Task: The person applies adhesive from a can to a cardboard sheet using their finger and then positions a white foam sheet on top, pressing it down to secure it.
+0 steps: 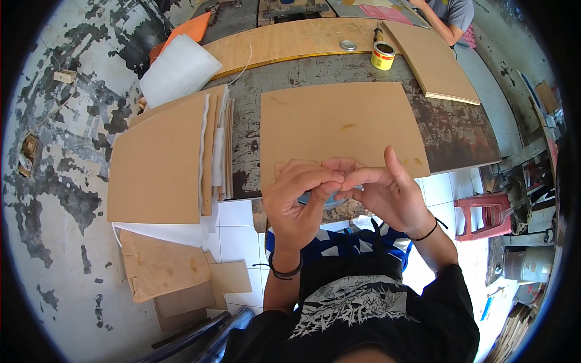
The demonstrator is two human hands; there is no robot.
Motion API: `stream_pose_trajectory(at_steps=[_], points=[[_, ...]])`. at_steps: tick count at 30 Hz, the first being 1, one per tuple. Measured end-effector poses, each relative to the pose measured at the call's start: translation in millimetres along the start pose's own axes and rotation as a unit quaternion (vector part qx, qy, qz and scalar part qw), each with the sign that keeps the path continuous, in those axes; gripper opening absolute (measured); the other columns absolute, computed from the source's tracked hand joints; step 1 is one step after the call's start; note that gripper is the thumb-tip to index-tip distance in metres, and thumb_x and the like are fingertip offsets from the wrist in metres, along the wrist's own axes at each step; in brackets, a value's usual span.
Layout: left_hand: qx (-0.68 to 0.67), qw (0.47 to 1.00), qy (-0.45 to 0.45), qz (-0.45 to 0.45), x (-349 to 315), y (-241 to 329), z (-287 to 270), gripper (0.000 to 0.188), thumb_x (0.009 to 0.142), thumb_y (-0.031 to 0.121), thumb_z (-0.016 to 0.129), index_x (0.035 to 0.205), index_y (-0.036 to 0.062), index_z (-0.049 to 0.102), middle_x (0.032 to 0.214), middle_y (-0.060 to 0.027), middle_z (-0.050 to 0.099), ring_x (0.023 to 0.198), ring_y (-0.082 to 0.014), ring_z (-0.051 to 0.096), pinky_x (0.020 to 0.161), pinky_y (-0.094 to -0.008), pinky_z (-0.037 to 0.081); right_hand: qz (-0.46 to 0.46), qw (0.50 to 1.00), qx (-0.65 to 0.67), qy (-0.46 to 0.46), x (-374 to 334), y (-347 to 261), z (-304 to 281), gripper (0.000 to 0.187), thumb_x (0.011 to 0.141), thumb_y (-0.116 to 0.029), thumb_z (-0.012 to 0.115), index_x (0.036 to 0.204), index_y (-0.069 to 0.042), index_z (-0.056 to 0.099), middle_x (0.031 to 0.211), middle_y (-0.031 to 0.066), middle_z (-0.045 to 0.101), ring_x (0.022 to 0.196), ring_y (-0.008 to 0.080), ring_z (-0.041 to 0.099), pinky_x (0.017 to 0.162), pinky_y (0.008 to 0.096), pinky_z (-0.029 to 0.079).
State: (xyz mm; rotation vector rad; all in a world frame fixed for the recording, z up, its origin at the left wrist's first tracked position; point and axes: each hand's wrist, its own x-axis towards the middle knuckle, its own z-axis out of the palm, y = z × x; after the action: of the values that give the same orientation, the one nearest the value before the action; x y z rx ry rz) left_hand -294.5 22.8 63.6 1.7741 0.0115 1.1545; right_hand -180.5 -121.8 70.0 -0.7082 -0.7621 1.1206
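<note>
My left hand (296, 202) and my right hand (390, 196) meet over the near edge of a brown fibreboard sheet (339, 121). Thumb and forefinger of the left are pinched together at the right hand's fingertips; anything between them is too small to make out. The right hand's fingers stretch toward the left hand, its thumb standing up and apart. A few brownish smears mark the sheet, which lies flat on a worn dark table (454, 133). Below my fingers, a bluish thing (330, 201) is mostly hidden.
Beyond the sheet stand a yellow can (382, 59), a dark-handled brush (378, 31) and a round lid (348, 45). Stacked boards (157, 163) with white padding lean at left; more boards (433, 63) lie at right. A red stool (484, 215) stands right. A co-worker (451, 18) is at far right.
</note>
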Motion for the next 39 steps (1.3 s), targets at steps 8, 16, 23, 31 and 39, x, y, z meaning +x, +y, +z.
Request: stream_pose_trajectory(at_steps=[8, 16, 23, 31, 39], points=[[-0.234, 0.949, 0.193, -0.086, 3.5, -18.8, -4.0, 0.024, 0.102, 0.022, 0.061, 0.100, -0.0019, 0.058, 0.083, -0.0068, 0.059, 0.082, -0.0162, 0.057, 0.078, -0.0290, 0.046, 0.032, 0.950, -0.279, 0.140, -3.1, -14.0, -3.0, 0.067, 0.109, -0.049, 0.023, 0.121, 0.002, 0.066, 0.137, 0.0165, 0.057, 0.126, 0.0271, 0.053, 0.100, 0.0396, 0.045], [-0.137, 0.983, 0.089, -0.077, -6.1, -29.2, -18.5, 0.021, 0.095, 0.015, 0.069, 0.101, -0.0046, 0.068, 0.090, -0.0107, 0.068, 0.081, -0.0162, 0.064, 0.075, -0.0279, 0.051, 0.036, 0.990, -0.099, 0.090, 2.6, -7.1, -15.7, 0.067, 0.109, -0.047, 0.021, 0.121, 0.002, 0.065, 0.135, 0.0165, 0.058, 0.124, 0.0243, 0.053, 0.099, 0.0394, 0.045], [-0.086, 0.994, -0.006, -0.062, -4.9, -25.2, -15.4, 0.022, 0.088, 0.008, 0.074, 0.108, -0.0022, 0.071, 0.091, -0.0105, 0.070, 0.082, -0.0165, 0.064, 0.073, -0.0266, 0.050, 0.039, 0.995, -0.077, 0.058, 15.0, -3.3, -8.3, 0.069, 0.109, -0.048, 0.019, 0.121, 0.003, 0.065, 0.134, 0.0168, 0.058, 0.124, 0.0241, 0.052, 0.097, 0.0391, 0.044], [0.062, 0.996, -0.002, 0.060, 1.3, -29.7, -21.5, 0.011, 0.082, 0.001, 0.077, 0.092, 0.0024, 0.073, 0.089, -0.0076, 0.070, 0.077, -0.0201, 0.065, 0.064, -0.0277, 0.050, 0.061, 0.980, -0.158, 0.105, 19.9, -1.6, 5.2, 0.074, 0.106, -0.056, 0.023, 0.115, 0.002, 0.067, 0.133, 0.0137, 0.055, 0.103, 0.0240, 0.057, 0.094, 0.0375, 0.045], [0.017, 0.999, -0.014, -0.043, -6.7, -42.7, -8.4, 0.013, 0.098, 0.013, 0.063, 0.096, 0.0009, 0.060, 0.089, -0.0063, 0.061, 0.076, -0.0156, 0.057, 0.070, -0.0280, 0.049, 0.050, 0.953, -0.282, 0.099, 18.9, -4.7, 13.7, 0.060, 0.110, -0.043, 0.026, 0.131, 0.001, 0.060, 0.136, 0.0171, 0.054, 0.123, 0.0245, 0.052, 0.097, 0.0380, 0.046]])
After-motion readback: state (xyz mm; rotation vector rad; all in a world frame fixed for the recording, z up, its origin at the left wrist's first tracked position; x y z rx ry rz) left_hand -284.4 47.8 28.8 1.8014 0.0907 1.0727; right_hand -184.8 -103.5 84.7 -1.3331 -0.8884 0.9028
